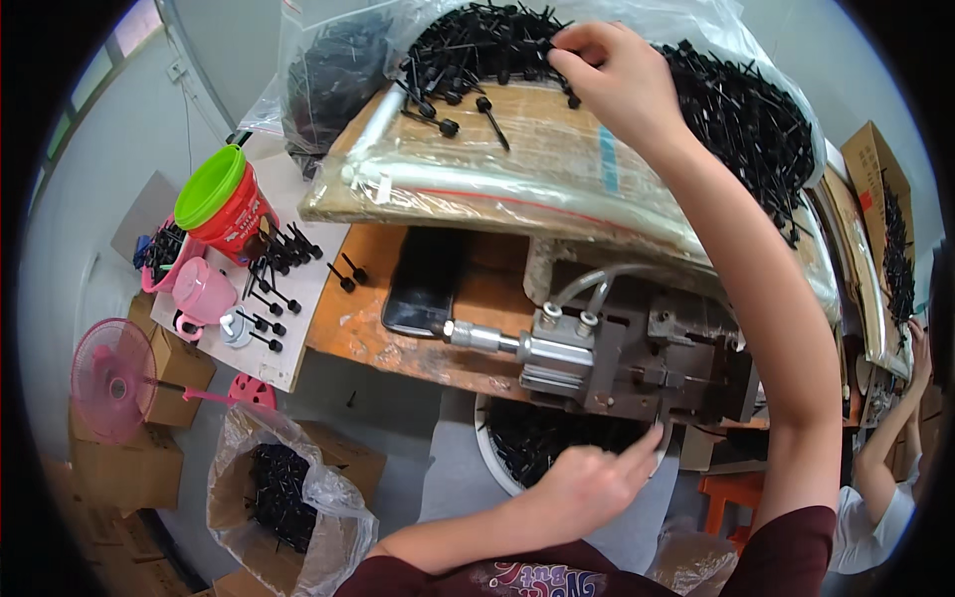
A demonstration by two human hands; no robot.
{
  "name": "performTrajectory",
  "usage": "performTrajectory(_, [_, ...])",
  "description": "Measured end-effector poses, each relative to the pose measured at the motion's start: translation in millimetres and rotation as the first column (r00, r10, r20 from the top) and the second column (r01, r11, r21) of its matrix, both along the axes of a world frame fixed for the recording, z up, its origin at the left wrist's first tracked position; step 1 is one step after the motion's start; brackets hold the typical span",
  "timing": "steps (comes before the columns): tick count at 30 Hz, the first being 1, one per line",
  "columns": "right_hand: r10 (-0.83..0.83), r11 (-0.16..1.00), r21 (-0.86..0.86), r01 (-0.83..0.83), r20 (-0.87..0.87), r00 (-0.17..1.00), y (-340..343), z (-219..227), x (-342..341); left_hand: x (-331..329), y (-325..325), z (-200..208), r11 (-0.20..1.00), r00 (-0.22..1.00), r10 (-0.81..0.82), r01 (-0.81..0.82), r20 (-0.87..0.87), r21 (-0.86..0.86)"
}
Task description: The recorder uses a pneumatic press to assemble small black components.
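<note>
My right hand (622,85) reaches to a pile of black plastic pins with knobbed heads (487,50). Its thumb and forefinger are pinched on one of them at the pile's edge, partly hidden by the fingertips. Below, my left hand (592,483) is slightly blurred, forefinger stretched up toward the front of a metal clamping fixture (662,378); I see nothing held in it. A silver air cylinder (557,353) with clear hoses joins the fixture. Beneath it, a white tub (485,438) holds many more black pins.
A plastic-wrapped cardboard tray (557,129) carries the pile. On the bench lies a dark phone (426,279). Left are a red bucket with green rim (224,209), a pink cup (204,291), loose pins and a pink fan (114,383). A lined box (234,497) stands below; another person's arm (900,408) shows right.
</note>
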State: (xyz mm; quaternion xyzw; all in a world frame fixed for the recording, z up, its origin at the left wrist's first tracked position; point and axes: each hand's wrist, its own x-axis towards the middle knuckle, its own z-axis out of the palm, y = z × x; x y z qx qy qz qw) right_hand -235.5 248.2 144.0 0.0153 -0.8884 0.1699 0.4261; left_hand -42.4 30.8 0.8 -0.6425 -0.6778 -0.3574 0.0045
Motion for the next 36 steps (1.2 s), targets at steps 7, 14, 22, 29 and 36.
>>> performTrajectory(7, [-0.275, 0.908, 0.404, 0.110, 0.377, 0.884, -43, 39, -141, -1, -16, -96, 0.986, 0.982, -0.169, 0.167, 0.087, 0.027])
performTrajectory(14, [-0.414, 0.860, 0.493, 0.128, 0.530, 0.740, -32, 37, -240, 11, -37, -122, 0.966, 0.938, -0.132, 0.050, 0.320, 0.252])
performTrajectory(22, [-0.120, 0.811, 0.525, -0.258, 0.581, 0.805, -16, 33, -265, -4, -42, -132, 0.948, 0.921, -0.023, -0.104, 0.390, 0.301])
performTrajectory(29, [-0.181, 0.792, 0.523, -0.316, 0.695, 0.695, -10, 46, -232, -11, -55, -132, 0.968, 0.914, 0.009, -0.110, 0.407, 0.225])
performTrajectory(36, [-0.155, 0.810, 0.507, -0.293, 0.667, 0.728, 13, 55, -163, -6, -65, -122, 0.967, 0.939, 0.021, -0.107, 0.344, 0.233])
